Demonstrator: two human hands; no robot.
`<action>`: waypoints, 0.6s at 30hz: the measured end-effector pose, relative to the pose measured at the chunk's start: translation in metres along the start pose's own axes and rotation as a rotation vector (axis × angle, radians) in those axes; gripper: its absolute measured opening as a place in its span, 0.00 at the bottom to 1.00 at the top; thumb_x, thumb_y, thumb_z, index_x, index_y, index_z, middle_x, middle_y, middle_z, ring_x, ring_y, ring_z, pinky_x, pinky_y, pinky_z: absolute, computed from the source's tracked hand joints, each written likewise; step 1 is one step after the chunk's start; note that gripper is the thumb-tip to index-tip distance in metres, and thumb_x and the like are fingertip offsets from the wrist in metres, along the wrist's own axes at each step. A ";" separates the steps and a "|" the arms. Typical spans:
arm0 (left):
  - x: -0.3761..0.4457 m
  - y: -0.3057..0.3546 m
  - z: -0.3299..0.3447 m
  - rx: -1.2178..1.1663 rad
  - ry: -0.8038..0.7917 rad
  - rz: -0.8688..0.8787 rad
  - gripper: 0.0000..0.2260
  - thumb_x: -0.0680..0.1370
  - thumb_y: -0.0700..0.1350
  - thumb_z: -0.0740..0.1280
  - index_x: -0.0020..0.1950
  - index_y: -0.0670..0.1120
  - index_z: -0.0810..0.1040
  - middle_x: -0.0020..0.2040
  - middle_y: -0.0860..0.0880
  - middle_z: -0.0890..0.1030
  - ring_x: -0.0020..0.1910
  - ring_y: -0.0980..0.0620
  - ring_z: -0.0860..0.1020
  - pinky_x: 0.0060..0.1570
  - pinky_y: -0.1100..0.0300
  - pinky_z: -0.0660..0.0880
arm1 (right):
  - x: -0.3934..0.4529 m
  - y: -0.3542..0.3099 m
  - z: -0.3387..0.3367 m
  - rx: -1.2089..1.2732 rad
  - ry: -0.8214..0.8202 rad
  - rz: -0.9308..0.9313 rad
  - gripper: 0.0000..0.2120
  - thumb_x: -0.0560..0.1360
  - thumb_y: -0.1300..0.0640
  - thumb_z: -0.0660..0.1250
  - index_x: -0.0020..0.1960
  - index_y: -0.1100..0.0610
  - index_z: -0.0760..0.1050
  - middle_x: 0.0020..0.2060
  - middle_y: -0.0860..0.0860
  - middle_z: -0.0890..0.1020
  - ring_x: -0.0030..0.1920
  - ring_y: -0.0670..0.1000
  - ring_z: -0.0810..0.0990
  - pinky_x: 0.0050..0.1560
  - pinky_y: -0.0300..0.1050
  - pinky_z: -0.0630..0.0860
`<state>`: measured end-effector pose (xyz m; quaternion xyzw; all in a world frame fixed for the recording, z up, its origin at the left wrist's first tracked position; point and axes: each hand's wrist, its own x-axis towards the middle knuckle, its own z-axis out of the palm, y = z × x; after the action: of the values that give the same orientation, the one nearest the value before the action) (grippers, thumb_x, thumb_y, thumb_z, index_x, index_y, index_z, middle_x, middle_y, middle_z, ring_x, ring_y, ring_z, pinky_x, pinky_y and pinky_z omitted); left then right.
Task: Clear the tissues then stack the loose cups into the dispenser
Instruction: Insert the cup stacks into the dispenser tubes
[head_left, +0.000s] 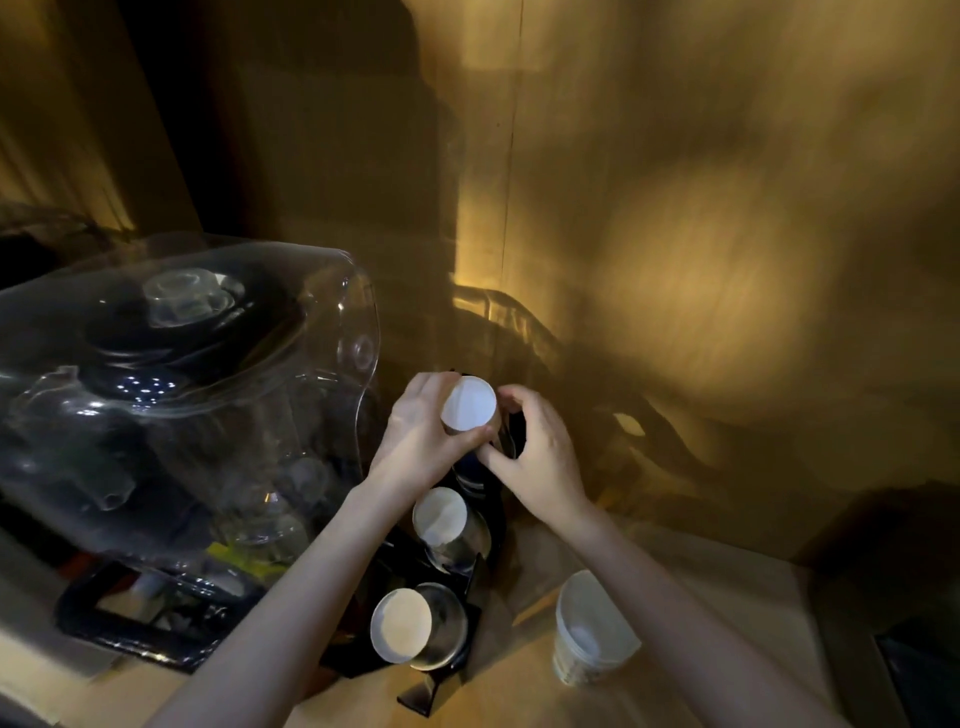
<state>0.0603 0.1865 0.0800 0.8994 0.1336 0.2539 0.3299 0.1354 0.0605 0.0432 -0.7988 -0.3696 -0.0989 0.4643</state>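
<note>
To the left of the left hand (423, 431), a large clear water jug (171, 395) is seen lying over a black stand (130, 623). The left hand is closed around a stack of paper cups (469, 404), whose white base is turned toward the camera. Just right of that stack, the right hand (540, 452) is curled, with its fingertips pressed at the top of the black cup dispenser (488, 483); whether anything is gripped by it cannot be told. Below the two hands, between the forearms, two more dispenser columns are seen, each filled with cups (440, 517) shown base-up, the nearest one (401, 626) lowest in the frame. To the right of and below the right hand, a loose stack of white cups (592, 631) is stood upright on the wooden counter (727, 597), well apart from the dispenser. No tissues can be made out in the dim light.
</note>
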 end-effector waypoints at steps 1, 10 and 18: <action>0.001 -0.002 0.003 0.006 -0.008 -0.015 0.28 0.66 0.49 0.75 0.62 0.43 0.70 0.61 0.44 0.73 0.60 0.48 0.72 0.53 0.68 0.63 | 0.000 0.001 0.000 -0.028 -0.017 -0.009 0.25 0.67 0.55 0.72 0.61 0.57 0.70 0.54 0.52 0.79 0.56 0.52 0.76 0.57 0.47 0.72; 0.000 -0.014 0.023 0.055 -0.061 -0.056 0.29 0.67 0.51 0.74 0.63 0.43 0.69 0.60 0.43 0.73 0.58 0.46 0.73 0.52 0.59 0.67 | -0.006 0.013 0.005 -0.152 -0.089 0.021 0.21 0.69 0.56 0.72 0.60 0.58 0.71 0.55 0.53 0.79 0.57 0.53 0.76 0.58 0.46 0.68; -0.009 -0.015 0.028 0.204 -0.091 -0.004 0.30 0.75 0.56 0.62 0.71 0.42 0.58 0.71 0.42 0.65 0.68 0.45 0.66 0.63 0.54 0.68 | -0.005 0.015 -0.003 -0.315 -0.218 -0.011 0.16 0.77 0.53 0.62 0.61 0.59 0.70 0.57 0.56 0.79 0.59 0.55 0.75 0.58 0.49 0.70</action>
<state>0.0673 0.1798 0.0483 0.9386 0.1455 0.1971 0.2428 0.1426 0.0510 0.0321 -0.8655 -0.4022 -0.0709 0.2902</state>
